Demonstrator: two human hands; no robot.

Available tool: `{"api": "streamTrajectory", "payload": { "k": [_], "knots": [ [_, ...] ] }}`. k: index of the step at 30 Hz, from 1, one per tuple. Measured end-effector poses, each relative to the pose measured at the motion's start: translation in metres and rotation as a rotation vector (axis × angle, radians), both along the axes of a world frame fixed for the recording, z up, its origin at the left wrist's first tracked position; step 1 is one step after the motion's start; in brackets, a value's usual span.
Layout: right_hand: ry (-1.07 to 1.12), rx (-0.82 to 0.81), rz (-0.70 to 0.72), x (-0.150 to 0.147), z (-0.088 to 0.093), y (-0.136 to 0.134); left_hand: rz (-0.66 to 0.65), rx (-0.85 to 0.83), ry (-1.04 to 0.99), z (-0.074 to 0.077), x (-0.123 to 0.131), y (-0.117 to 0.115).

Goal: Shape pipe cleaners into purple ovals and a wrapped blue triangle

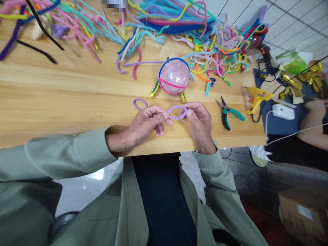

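Between both hands, near the table's front edge, is a purple pipe cleaner ring [177, 118] bent into an oval. My left hand [147, 123] pinches its left end between thumb and fingertips. The right end is pinched by my right hand [199, 121]. A second purple ring [139, 104] lies on the wood just behind my left hand. Beyond the hands sits a clear plastic ball [174, 73] with a blue and pink pipe cleaner rim and a pink strand across it. Yellow-and-green pieces [155, 89] stick out beneath it.
Teal-handled pliers [227, 113] lie right of my hands. A yellow glue gun [257, 97] and a white power strip [284, 111] are at the table's right end, beside another person's arm [314, 124]. Loose pipe cleaners [176, 20] heap along the back. A cardboard box [303, 215] stands low right.
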State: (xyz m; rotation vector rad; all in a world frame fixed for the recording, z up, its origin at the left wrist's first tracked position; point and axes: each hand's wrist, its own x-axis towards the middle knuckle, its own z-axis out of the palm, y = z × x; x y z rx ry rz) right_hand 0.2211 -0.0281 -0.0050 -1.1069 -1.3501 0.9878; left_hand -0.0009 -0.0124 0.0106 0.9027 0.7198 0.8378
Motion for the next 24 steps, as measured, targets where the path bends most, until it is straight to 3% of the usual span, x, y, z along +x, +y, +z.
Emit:
{"api": "streamTrajectory", "payload": {
  "k": [5,12,18,21,24],
  "knots": [
    [0.020,-0.127,0.045,0.0005,0.0019,0.0002,0.048,-0.021,0.023,0.0024,0.0007,-0.0002],
    [0.039,-0.185,0.031,-0.0013,0.0061,-0.0001,-0.059,0.004,0.001,-0.0013,-0.0001,-0.0032],
    [0.028,-0.316,0.209,0.0007,0.0078,0.0002,-0.038,-0.055,-0.028,-0.0023,-0.0012,0.0000],
    [0.033,-0.325,0.228,0.0006,0.0078,0.0005,-0.090,-0.042,-0.039,-0.0029,-0.0004,0.0014],
    [0.048,-0.300,0.189,-0.0003,0.0087,0.0002,-0.042,-0.004,-0.053,-0.0033,0.0007,0.0023]
  ]
}}
